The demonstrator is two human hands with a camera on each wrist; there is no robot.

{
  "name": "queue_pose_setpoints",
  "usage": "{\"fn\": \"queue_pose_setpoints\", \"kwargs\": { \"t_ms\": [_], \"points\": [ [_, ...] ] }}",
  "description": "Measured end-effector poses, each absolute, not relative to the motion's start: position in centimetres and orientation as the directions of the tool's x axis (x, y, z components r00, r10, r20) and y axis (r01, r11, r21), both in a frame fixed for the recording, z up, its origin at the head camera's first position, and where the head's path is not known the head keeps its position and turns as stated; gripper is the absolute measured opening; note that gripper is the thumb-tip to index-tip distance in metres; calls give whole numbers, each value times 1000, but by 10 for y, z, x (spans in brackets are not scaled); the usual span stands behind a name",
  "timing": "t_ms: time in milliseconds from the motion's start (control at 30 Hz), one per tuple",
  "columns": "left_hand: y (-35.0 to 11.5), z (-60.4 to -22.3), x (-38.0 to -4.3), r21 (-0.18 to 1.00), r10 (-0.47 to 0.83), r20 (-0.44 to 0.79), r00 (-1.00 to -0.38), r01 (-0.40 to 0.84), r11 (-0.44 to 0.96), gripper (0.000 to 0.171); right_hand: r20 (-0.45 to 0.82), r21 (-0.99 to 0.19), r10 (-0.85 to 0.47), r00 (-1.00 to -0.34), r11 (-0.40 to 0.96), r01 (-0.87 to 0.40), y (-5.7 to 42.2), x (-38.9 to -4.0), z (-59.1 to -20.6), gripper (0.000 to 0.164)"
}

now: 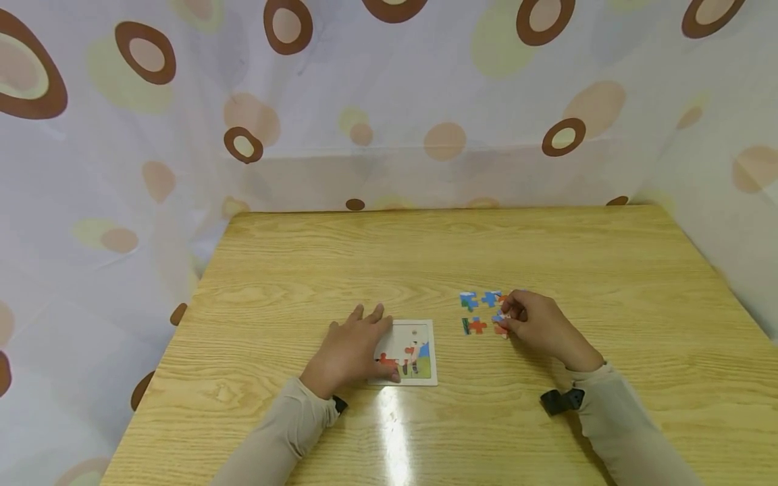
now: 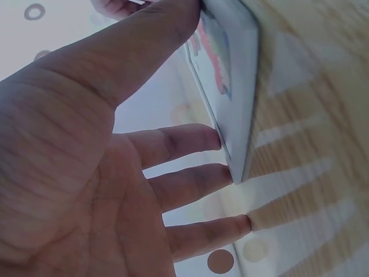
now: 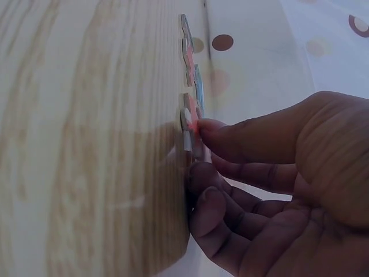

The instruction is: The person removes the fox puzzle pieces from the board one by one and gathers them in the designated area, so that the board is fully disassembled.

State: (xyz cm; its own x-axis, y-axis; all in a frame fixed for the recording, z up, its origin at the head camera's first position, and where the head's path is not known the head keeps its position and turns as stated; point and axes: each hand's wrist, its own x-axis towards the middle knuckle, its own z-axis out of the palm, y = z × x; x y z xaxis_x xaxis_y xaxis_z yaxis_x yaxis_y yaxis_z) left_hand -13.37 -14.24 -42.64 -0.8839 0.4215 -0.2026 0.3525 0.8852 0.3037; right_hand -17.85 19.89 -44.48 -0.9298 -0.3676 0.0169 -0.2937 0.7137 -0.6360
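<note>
My left hand rests over the left side of a small jigsaw puzzle board with fingers spread. In the left wrist view, the thumb lies at one edge of the board and two fingertips touch the other edge. A few picture pieces, red, green and blue, fill the board's lower and right part. To the right, my right hand is low over loose jigsaw pieces, thumb and curled fingers pinching a red and white puzzle piece at the table. The hand partly hides the pieces near it.
Beside the right hand lie several loose pieces: a blue and green one, a blue one, a red one. All sit on a wooden table. A spotted cloth hangs behind the table and at both sides.
</note>
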Motion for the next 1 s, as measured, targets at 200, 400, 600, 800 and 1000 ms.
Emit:
{"fn": "queue_pose_setpoints", "kwargs": {
  "t_ms": [200, 400, 600, 800, 1000],
  "points": [
    [-145, -425, -133, 304, 420, -206, -884, 350, 886, 91, 4, -645, -370, -929, 709, -285, 199, -179, -446, 9],
    [-139, -423, -132, 271, 441, -179, -880, 386, 882, 96, 20, -662, -383, -923, 687, -300, 199, -179, -443, 7],
    [-130, -428, -130, 255, 471, -175, -864, 423, 870, 98, 52, -699, -421, -905, 632, -334, 188, -178, -439, 9],
    [-131, -430, -129, 272, 457, -190, -869, 401, 875, 95, 107, -711, -489, -866, 571, -410, 160, -180, -440, 10],
    [-133, -430, -130, 286, 457, -186, -870, 397, 872, 96, 110, -723, -592, -799, 503, -473, 119, -178, -438, 6]
  ]
}}
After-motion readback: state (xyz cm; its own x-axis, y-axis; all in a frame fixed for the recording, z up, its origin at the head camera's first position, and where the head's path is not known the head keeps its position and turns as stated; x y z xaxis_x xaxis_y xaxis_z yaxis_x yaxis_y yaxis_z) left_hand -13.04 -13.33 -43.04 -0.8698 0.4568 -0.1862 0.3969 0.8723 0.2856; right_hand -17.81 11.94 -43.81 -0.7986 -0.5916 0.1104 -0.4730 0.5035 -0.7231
